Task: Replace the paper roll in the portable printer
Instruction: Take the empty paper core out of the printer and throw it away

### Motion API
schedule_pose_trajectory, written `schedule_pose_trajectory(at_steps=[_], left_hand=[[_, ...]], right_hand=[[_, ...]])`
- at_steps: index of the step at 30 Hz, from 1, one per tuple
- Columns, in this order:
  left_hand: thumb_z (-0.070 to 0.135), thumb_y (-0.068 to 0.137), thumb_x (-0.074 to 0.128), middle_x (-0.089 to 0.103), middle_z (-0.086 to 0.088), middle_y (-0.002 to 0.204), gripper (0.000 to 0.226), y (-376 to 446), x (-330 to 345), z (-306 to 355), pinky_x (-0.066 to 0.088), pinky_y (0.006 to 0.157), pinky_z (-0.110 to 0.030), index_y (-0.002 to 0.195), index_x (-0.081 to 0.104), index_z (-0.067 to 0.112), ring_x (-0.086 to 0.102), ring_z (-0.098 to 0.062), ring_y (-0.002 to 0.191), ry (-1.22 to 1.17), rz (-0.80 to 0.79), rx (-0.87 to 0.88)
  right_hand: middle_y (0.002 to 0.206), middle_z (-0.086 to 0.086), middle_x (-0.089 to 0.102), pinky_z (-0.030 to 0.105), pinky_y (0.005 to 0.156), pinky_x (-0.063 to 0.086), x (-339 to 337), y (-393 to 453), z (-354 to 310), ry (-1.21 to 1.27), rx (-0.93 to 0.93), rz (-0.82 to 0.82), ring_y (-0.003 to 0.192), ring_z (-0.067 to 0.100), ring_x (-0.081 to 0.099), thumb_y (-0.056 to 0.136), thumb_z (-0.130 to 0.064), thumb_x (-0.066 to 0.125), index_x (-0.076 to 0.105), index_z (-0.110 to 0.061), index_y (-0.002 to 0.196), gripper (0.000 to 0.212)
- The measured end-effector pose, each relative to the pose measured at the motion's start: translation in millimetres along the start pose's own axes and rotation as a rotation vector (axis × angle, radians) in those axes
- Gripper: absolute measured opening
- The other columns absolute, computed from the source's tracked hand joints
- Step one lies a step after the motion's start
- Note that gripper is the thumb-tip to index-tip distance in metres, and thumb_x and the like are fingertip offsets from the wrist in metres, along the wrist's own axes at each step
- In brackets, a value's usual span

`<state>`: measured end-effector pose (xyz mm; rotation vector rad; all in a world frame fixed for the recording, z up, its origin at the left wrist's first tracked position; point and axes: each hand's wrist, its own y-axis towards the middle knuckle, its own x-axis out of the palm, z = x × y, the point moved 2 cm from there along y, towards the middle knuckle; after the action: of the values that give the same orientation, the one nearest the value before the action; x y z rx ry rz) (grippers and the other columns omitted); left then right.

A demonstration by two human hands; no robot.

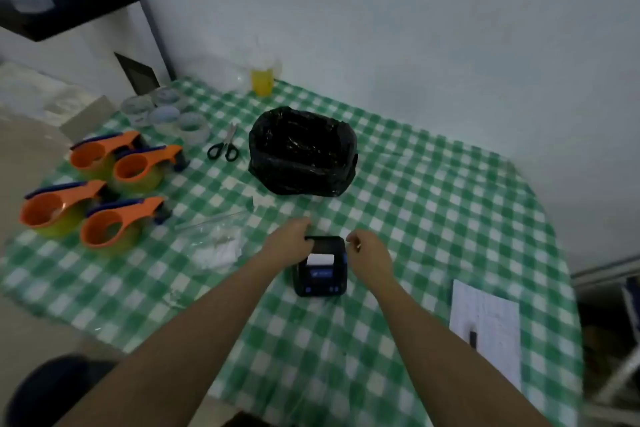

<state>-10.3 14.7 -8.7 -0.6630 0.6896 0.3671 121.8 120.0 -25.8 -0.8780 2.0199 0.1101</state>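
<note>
The left hand [292, 239] pinches the lid edge of the small black plastic printer [320, 267]; the right hand [369, 253] hovers half-curled, holding nothing. Better to press both lid corners evenly.

Printer [320, 272] on table [433, 201], bag [303, 152] behind, dispensers [100, 191] left.

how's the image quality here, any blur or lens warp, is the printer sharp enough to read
Head view: dim, flat indoor light with a bluish cast and no hard shadows; wide-angle warp bends the table edge; overall soft, worst at the left around the orange tape dispensers; the printer shows white paper and a lit screen, but no text is legible; glare only on the black bag.
</note>
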Motion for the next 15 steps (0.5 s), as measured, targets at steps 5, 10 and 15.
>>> schedule_pose_trajectory(at_steps=[5, 10, 15], left_hand=[[0.029, 0.078, 0.07, 0.048, -0.016, 0.125, 0.057, 0, 30, -25, 0.05, 0.091, -0.043, 0.122, 0.043, 0.004, 0.056, -0.031, 0.108, -0.079, -0.03, -0.127], [0.03, 0.076, 0.073, 0.044, -0.016, 0.131, 0.07, 3, 50, -37, 0.045, 0.088, -0.035, 0.129, 0.036, 0.003, 0.052, -0.03, 0.116, -0.155, 0.008, -0.2], [0.02, 0.073, 0.075, 0.048, -0.016, 0.126, 0.061, 5, 55, -45, 0.047, 0.086, -0.037, 0.121, 0.042, 0.002, 0.054, -0.031, 0.113, -0.263, 0.063, -0.189]], right_hand=[[0.096, 0.01, 0.067, 0.031, 0.067, 0.045, 18, 5, 27, 0.056, 0.2, -0.132, 0.077, 0.021, 0.057, 0.091, -0.025, 0.053, 0.06, -0.008, 0.1, 0.02], [0.087, 0.02, 0.072, 0.044, 0.076, 0.056, 24, 19, 37, 0.096, 0.245, -0.19, 0.08, 0.032, 0.068, 0.088, -0.023, 0.058, 0.064, -0.004, 0.08, 0.021], [0.071, 0.022, 0.066, 0.029, 0.053, 0.052, 13, 45, 27, 0.029, 0.351, -0.43, 0.056, 0.025, 0.062, 0.081, -0.011, 0.064, 0.057, -0.001, 0.064, 0.021]])
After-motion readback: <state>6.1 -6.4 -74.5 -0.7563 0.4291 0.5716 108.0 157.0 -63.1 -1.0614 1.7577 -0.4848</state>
